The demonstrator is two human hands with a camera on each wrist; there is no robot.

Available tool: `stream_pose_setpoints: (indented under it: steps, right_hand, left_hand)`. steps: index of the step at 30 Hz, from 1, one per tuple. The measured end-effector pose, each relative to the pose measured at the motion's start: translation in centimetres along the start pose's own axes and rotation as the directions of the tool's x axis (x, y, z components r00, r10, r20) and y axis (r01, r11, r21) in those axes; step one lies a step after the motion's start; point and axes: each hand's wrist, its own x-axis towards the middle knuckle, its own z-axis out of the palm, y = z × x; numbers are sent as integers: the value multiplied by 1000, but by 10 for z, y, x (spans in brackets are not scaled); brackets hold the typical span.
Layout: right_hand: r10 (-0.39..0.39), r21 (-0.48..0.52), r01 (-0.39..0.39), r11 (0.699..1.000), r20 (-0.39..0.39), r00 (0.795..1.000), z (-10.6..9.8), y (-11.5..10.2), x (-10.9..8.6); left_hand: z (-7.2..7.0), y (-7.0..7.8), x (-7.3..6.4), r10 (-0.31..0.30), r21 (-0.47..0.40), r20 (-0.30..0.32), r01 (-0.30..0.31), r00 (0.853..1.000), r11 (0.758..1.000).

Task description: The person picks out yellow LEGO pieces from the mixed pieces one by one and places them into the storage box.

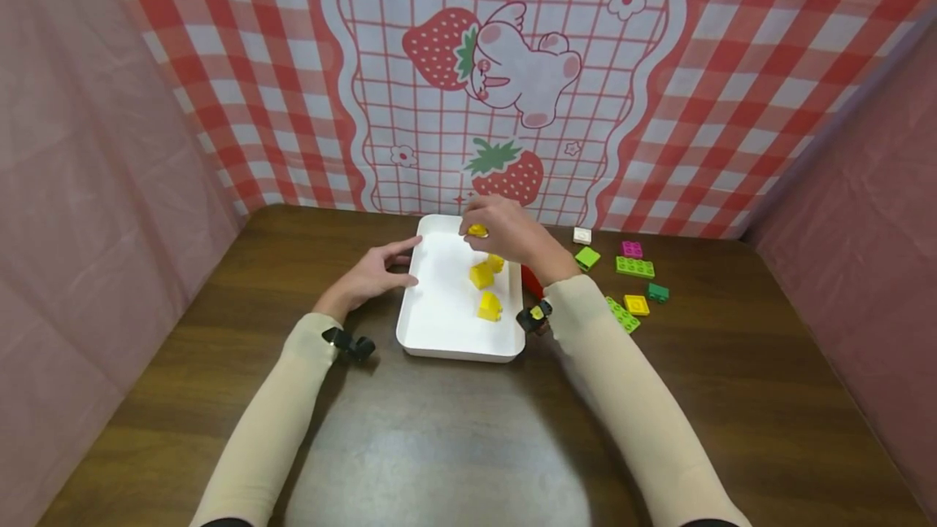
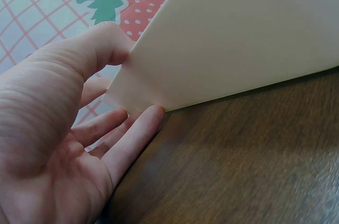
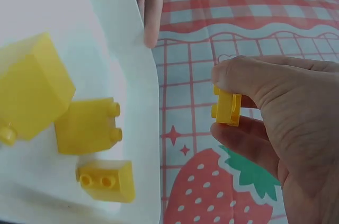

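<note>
My right hand (image 1: 505,228) pinches a yellow toy brick (image 3: 228,108) between thumb and fingers, over the far end of a white tray (image 1: 439,299). Two round studs show on one side of that brick in the right wrist view. Inside the tray, towards its right side, lie three yellow bricks (image 1: 490,307), two of them close together. My left hand (image 1: 371,273) is at the tray's left side, thumb and fingers spread. In the left wrist view its fingertips (image 2: 155,113) touch the tray's outer wall (image 2: 228,38).
Right of the tray lie loose bricks: white (image 1: 581,236), magenta (image 1: 632,250), dark green (image 1: 658,293), yellow (image 1: 636,305) and several lime ones (image 1: 634,267). A red piece (image 1: 532,281) is partly hidden by my right forearm. A checked cloth (image 1: 278,104) hangs behind the wooden table (image 1: 220,332).
</note>
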Motion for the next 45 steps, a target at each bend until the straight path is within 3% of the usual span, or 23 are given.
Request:
stream_pose_setpoints:
  steps: [7,11,16,21,28,45]
  right_hand:
    - [-28,-2,29,1000,21,999,2,-6,3]
    - [-11,12,10,1000,108,994,4,-9,5]
    - [23,33,-32,999,233,972,9,-13,9]
    - [-2,7,0,1000,293,956,18,-15,11]
    - [-37,35,26,999,345,938,31,-17,11]
    - [-3,62,-24,998,403,915,51,-20,6]
  left_hand:
    - [0,0,0,-9,-3,3,9,1000,1000]
    - [0,-1,1,-3,-3,9,3,1000,1000]
    - [0,-2,0,11,6,8,-12,1000,1000]
    - [0,-2,-1,16,3,5,-16,1000,1000]
    - [0,-3,1,35,-4,7,-35,999,999]
    - [0,-1,0,27,-3,5,-27,1000,1000]
